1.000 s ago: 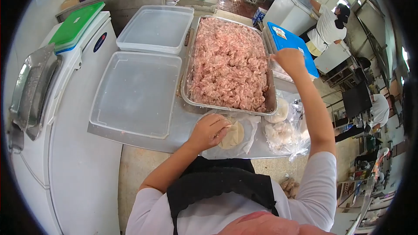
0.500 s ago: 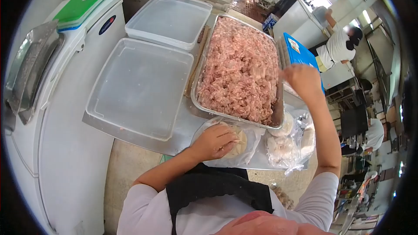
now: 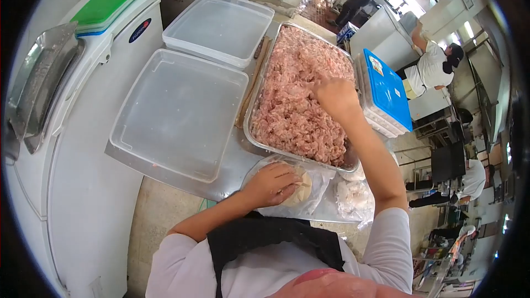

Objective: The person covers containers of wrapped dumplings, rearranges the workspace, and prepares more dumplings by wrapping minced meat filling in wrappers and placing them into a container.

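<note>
At the far left, a green lid (image 3: 113, 3) lay on top of a white chest (image 3: 102, 187); next came two clear plastic boxes, a near one (image 3: 179, 116) and a far one (image 3: 218, 25); right of the near box, the left hand (image 3: 271, 185) lay with bent fingers on a pale, flat round (image 3: 300, 192), at the table's near side; I could not tell if it pinched it. Just beyond was the big metal tray (image 3: 349, 160), full of pink minced meat (image 3: 301, 118); the right hand (image 3: 338, 99) was at the meat, fingers curled down; it was blurry, so I could not tell what it gripped; farther right was a blue lid (image 3: 389, 91). To me, the step looked like working at the meat; the next move seemed to call for a still left hand on the round, and a right hand kept clear of the tray's edge.
</note>
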A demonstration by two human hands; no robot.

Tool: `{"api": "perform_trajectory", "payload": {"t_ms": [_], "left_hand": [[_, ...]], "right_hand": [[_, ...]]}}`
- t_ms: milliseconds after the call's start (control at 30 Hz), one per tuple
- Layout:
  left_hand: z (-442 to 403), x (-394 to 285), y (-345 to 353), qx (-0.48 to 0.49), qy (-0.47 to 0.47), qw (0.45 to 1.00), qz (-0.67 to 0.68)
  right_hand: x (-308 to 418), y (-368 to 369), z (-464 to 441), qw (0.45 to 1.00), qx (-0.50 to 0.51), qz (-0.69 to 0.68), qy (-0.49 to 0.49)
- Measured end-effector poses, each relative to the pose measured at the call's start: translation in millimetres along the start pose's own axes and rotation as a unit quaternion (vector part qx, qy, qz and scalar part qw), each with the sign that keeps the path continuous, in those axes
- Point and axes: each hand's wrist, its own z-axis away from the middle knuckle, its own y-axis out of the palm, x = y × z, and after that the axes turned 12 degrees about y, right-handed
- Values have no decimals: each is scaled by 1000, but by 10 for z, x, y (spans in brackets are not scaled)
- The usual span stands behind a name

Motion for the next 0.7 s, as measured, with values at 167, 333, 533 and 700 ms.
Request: {"api": "perform_trajectory", "payload": {"t_ms": [167, 333, 533, 700], "left_hand": [[52, 6, 42, -9, -5, 1000, 3], [48, 10, -1, -27, -35, 999, 2], [55, 30, 29, 1, -10, 1000, -11], [50, 30, 20, 23, -24, 999, -5]], "right_hand": [[289, -120, 599, 998, 14, 24, -52], [52, -467, 612, 998, -11, 7, -64], [-296, -551, -139, 998, -29, 47, 8], [-1, -214, -627, 997, 66, 1, 33]]}}
